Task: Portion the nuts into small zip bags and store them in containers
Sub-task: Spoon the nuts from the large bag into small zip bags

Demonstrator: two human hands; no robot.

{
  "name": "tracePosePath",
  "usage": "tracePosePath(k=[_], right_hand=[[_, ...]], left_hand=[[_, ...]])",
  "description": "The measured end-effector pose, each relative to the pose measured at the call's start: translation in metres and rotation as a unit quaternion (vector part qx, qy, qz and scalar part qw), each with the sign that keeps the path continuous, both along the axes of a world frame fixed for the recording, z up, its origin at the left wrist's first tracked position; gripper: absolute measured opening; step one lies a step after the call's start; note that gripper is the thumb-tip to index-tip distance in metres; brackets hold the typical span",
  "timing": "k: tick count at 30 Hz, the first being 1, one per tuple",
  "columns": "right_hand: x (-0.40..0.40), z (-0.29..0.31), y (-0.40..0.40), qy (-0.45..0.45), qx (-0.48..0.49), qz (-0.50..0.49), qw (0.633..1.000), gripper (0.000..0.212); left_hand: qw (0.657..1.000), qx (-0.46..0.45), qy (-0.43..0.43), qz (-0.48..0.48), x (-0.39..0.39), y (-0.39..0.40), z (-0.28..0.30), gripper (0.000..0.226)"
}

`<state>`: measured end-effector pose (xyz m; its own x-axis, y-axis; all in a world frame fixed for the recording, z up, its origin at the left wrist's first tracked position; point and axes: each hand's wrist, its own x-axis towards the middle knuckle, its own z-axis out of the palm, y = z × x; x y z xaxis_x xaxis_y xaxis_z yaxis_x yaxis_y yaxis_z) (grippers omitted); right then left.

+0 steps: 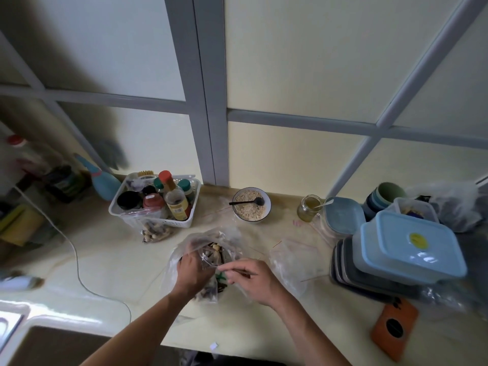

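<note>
A: Where are the nuts?
B: In the big clear bag (pixel 203 260), mid-counter near the front edge. The left hand (pixel 191 270) grips a small zip bag (pixel 208 256); the right hand (pixel 253 281) pinches its rim.
A: Any writing?
B: The yellow sticker (pixel 418 240) on the blue lid (pixel 412 247) is unreadable.

the left hand (pixel 192 270) covers much of the clear bag (pixel 208 260), so i can't make out how its fingers (pixel 184 260) lie inside. the bottles (pixel 23 159) at the far left are a blur. the sink (pixel 52 344) and orange phone (pixel 394 331) run off the bottom edge.
</note>
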<state>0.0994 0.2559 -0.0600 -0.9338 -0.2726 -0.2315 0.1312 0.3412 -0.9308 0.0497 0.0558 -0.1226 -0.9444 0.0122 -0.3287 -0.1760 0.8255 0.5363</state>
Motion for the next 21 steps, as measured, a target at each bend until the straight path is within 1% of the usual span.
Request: tracePosePath(k=[2, 5, 8, 12, 16, 18, 21], right_hand=[[0.002, -0.002, 0.003, 0.025, 0.014, 0.025, 0.999, 0.024], [0.003, 0.002, 0.005, 0.076, 0.013, 0.026, 0.997, 0.026], [0.000, 0.004, 0.010, 0.132, 0.026, 0.025, 0.991, 0.027], [-0.001, 0.005, 0.015, 0.134, 0.024, 0.030, 0.990, 0.026], [-0.001, 0.009, 0.022, 0.154, 0.000, -0.013, 0.988, 0.023], [-0.001, 0.010, 0.026, 0.152, -0.033, -0.032, 0.987, 0.022], [0.001, 0.013, 0.029, 0.121, -0.093, -0.117, 0.981, 0.019]], left_hand=[[1.000, 0.014, 0.016, 0.018, 0.005, -0.001, -0.004, 0.058], [0.995, 0.056, 0.062, 0.059, 0.012, 0.001, -0.008, 0.057], [0.995, 0.039, 0.053, 0.077, 0.016, 0.003, -0.010, 0.066], [0.995, 0.026, 0.048, 0.089, 0.020, 0.008, -0.009, 0.071], [0.991, 0.036, 0.070, 0.110, 0.023, 0.011, -0.008, 0.073], [0.989, 0.041, 0.079, 0.117, 0.026, 0.012, -0.008, 0.073], [0.983, 0.056, 0.111, 0.136, 0.034, 0.014, -0.002, 0.079]])
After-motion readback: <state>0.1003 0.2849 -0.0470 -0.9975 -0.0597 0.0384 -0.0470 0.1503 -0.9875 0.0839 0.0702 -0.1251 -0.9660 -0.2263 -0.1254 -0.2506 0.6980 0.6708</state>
